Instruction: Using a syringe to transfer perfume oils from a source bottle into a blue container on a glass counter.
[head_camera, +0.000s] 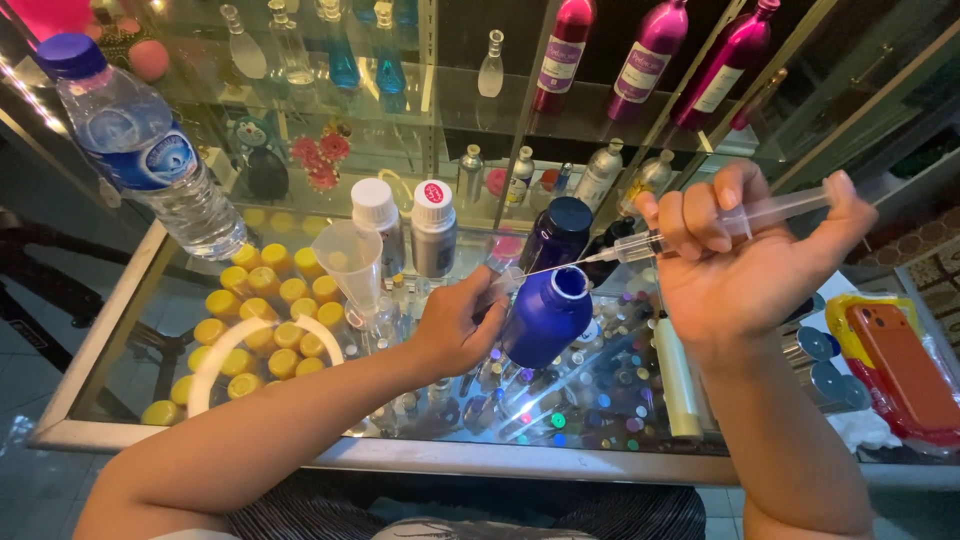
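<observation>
Resting on the glass counter, an uncapped blue bottle is tilted and gripped by the left hand; a syringe, clasped in the right hand, is aimed at its mouth, plunger not yet fully pressed.

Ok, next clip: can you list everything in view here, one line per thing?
blue bottle: one, cobalt, open, tilted, over glass counter
syringe: one, clear, needle at the bottle's mouth
dark capped bottle: one, behind the blue bottle
white-capped bottles: two, silver, centre back
plastic beaker: one, clear, left of centre
water bottle: one, clear, blue cap, upper left
yellow caps: many, inside the counter, left
magenta bottles: three, top shelf
phone: one, orange, right edge
left hand: grips the blue bottle
right hand: holds the syringe
</observation>
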